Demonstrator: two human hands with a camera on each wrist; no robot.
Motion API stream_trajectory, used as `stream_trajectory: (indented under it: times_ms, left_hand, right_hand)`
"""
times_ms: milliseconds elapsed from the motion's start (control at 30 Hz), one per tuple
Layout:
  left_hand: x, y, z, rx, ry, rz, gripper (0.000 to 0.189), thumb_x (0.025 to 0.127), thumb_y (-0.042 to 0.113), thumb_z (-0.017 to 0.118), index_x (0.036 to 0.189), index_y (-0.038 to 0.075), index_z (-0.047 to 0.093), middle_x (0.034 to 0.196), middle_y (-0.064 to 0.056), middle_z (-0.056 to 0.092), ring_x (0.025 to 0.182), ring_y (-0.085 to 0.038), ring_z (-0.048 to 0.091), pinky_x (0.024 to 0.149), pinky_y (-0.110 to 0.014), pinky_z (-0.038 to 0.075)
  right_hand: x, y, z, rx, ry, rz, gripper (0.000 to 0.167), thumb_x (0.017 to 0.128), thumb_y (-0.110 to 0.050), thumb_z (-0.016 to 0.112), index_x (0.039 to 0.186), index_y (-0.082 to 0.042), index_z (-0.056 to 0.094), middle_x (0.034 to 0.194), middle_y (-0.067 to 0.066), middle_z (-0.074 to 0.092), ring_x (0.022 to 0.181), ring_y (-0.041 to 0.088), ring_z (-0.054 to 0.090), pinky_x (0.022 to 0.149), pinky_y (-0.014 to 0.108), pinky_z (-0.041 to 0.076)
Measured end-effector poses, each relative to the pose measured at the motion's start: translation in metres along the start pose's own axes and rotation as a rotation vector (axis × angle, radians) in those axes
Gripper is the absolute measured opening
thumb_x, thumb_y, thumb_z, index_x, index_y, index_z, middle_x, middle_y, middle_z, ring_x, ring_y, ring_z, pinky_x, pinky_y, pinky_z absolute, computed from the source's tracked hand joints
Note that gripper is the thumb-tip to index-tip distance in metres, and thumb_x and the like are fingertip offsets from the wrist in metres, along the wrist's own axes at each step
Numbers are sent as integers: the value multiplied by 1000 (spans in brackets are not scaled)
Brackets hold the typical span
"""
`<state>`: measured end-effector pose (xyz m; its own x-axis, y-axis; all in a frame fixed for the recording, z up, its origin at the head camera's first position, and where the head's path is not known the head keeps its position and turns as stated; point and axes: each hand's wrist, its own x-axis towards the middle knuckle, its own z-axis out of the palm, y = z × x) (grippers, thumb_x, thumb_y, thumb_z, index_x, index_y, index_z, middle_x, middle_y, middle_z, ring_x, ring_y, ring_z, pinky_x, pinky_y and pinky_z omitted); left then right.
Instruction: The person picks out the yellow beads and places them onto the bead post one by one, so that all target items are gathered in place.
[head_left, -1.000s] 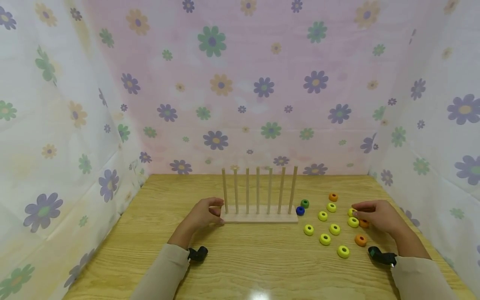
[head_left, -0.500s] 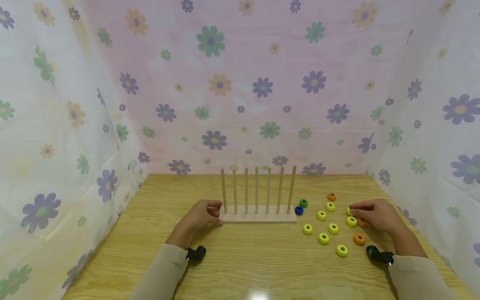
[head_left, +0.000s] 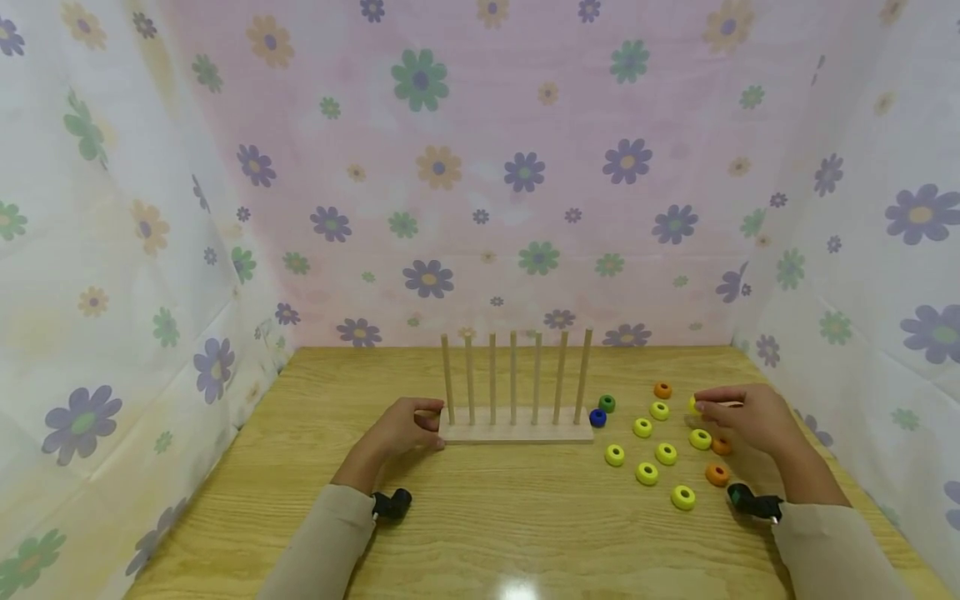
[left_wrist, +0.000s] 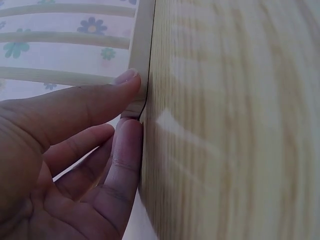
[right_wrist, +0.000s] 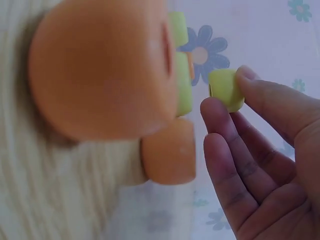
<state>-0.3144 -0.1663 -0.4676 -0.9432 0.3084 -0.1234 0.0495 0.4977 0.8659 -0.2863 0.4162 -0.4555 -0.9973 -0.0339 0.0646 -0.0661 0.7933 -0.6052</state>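
A pale wooden peg rack (head_left: 517, 432) with several upright bare pegs stands on the table. My left hand (head_left: 405, 427) grips the left end of its base, and in the left wrist view the thumb (left_wrist: 129, 80) lies against the base's edge. Over on the right, my right hand (head_left: 761, 421) pinches a yellow bead (right_wrist: 226, 90) with a hole through it, between thumb and fingertips. In the right wrist view this bead is up off the table. Below it lie another yellow bead (head_left: 700, 439) and an orange bead (head_left: 722, 446), partly hidden.
Several more yellow beads (head_left: 666, 454) lie scattered right of the rack. A blue bead (head_left: 597, 418) and a green bead (head_left: 607, 403) sit by the rack's right end. Two other orange beads (head_left: 663, 390) are around them. Flowered cloth (head_left: 480, 167) walls surround the wooden table (head_left: 480, 517).
My right hand has lifted the pinched yellow bead up from beside its neighbours, uncovering more of the orange bead. The left hand stays at the rack's end.
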Motion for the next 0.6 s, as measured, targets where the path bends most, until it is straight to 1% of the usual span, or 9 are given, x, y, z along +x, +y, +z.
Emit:
stream_trajectory:
  times_ms: [100,200,267,333,467,600]
  left_hand:
    - [0,-1,0,0,-5,5,69,81,4,87,145,10,61,125,-9,70,110,-21,67,87,-35,59]
    - [0,-2,0,6,-8,10,69,81,7,88,145,11,62,129,-10,69,114,-24,67,90,-37,60]
    - [-1,-3,1,10,-3,10,69,81,7,88,144,11,62,131,-10,69,115,-24,67,91,-38,60]
    - [-1,-2,1,9,2,9,69,81,6,88,144,10,62,133,-10,69,115,-24,67,91,-37,60]
    - [-2,-1,1,-3,6,6,69,81,5,88,144,10,62,134,-11,68,114,-24,67,91,-37,60]
    - [-1,-2,0,3,-2,6,69,82,6,88,145,10,61,135,-12,67,115,-25,67,91,-37,60]
  right_hand:
    - [1,-5,-2,3,9,-22,53,99,-50,67,131,-8,73,105,10,79,92,22,76,69,27,59]
    - [1,-12,-3,22,17,-44,52,99,-48,68,131,-7,73,104,11,80,95,29,76,72,32,61]
    - [2,-18,-2,27,23,-55,52,100,-47,68,132,-7,72,104,11,80,96,31,76,73,33,61]
    - [5,-23,0,29,38,-67,50,99,-47,69,131,-8,73,106,12,79,96,31,76,71,33,61]
    - [9,-32,6,21,84,-91,47,97,-47,72,129,-12,75,109,12,79,96,29,76,68,30,59]
    - [9,-41,8,26,120,-109,43,96,-44,73,128,-15,76,115,15,77,96,29,76,67,33,58]
